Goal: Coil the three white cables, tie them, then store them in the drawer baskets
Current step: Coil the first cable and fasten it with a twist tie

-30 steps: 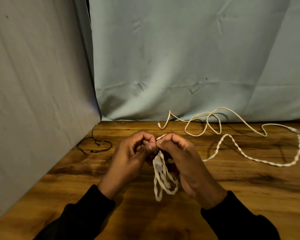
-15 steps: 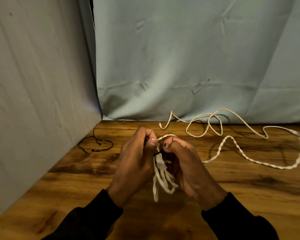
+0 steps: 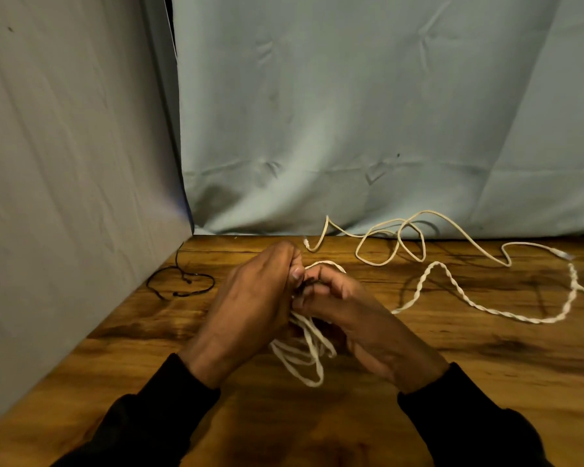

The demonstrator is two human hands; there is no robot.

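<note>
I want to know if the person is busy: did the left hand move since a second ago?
Yes. The left hand has closed in toward the right hand and away from the black wire on the table, gripping the coiled white cable.

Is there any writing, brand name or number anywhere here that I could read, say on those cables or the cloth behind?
None: no readable text shows in this view.
Coiled white cable, held by the left hand and right hand: no print visible.
Smooth white cable and twisted white cable on the wooden table: no markings; the connector tips are too small to tell.
Grey backdrop cloth: plain, only creases.
</note>
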